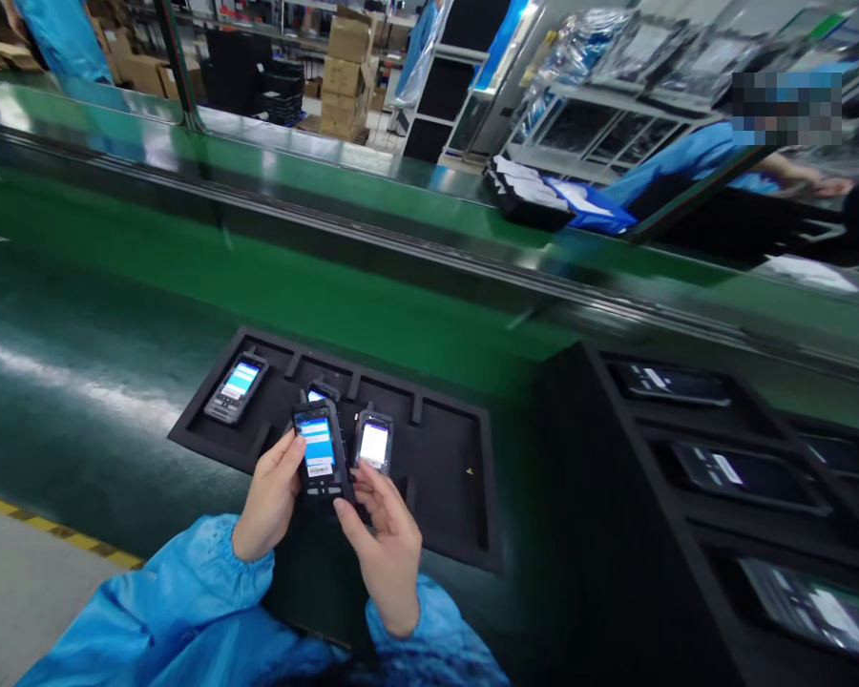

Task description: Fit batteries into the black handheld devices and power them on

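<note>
Above the black foam tray [440,458], the left hand [268,496] pinches a lit handset [320,453]; the right hand [385,544], fingers curled, touches its lower corner.

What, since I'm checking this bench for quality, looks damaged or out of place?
One small oddity: a yellow speck on the bare right part of the black tray, too small to identify. No spill or damage shows.
</note>
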A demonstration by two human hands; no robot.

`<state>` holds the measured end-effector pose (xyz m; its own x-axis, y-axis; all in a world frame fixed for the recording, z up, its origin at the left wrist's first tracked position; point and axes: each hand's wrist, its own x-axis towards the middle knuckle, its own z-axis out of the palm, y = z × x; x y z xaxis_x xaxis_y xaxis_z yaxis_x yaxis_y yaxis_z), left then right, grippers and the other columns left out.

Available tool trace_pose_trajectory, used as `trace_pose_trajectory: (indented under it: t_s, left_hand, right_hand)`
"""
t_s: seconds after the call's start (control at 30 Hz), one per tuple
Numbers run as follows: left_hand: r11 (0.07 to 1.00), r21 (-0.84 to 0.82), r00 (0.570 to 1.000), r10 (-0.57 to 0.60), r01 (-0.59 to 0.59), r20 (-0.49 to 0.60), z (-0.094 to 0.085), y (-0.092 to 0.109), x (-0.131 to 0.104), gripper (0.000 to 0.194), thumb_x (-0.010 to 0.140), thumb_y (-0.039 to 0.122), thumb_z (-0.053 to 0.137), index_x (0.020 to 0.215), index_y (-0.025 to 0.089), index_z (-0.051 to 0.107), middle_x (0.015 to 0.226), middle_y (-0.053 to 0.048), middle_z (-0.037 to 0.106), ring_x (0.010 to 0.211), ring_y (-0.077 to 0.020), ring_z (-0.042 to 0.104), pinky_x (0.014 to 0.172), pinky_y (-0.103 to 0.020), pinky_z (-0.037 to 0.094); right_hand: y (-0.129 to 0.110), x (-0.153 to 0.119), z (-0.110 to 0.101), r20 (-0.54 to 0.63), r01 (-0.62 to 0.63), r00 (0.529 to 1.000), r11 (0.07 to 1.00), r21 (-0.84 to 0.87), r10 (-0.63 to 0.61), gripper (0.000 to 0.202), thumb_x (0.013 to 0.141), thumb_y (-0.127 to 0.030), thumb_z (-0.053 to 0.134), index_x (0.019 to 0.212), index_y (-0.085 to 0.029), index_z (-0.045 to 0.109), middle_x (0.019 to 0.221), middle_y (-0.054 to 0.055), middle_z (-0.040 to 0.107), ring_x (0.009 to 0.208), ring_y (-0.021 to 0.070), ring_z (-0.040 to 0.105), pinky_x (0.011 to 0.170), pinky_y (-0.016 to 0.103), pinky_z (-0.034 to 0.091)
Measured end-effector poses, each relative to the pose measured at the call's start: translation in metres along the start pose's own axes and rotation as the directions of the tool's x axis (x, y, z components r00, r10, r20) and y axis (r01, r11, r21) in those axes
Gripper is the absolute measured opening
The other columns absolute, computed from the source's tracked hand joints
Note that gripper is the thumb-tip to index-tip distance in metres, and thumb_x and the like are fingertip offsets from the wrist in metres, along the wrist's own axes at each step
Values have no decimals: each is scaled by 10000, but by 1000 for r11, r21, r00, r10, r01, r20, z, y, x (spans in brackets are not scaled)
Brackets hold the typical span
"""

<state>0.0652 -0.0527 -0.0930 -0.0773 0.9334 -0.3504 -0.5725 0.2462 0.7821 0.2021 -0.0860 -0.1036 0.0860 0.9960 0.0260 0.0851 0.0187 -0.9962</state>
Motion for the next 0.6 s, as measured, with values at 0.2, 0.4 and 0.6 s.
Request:
trace_pose_trajectory:
  t_s: [0.2,0.4,0.6]
  left_hand:
    - [999,40,996,-4,1,90,-2,-3,-2,483,799,426,677,1212,213,544,1168,-63,630,1101,-234,573,948,-323,465]
    - [997,73,997,15,-20,72,1,-2,-6,463,682,361,789,1035,190,542,885,-5,634,855,-160,594,776,-246,479]
    - [998,58,998,27,-30,49,3,0,-6,452,696,360,771,1033,223,503,886,17,619,872,-154,593,775,-239,475]
  right_hand:
    - [3,-3,3,29,311,948,905,-289,-317,456,839,-170,647,1260,-317,553,1158,35,657,1038,223,619,948,405,522]
    - [1,-8,9,88,459,886,838,-296,-454,526,826,-150,649,1311,-286,497,1217,43,631,1094,237,596,933,408,537]
    - [1,-8,8,-28,371,921,897,-242,-389,171,843,-212,643,1011,-243,656,982,49,658,947,215,623,841,393,549]
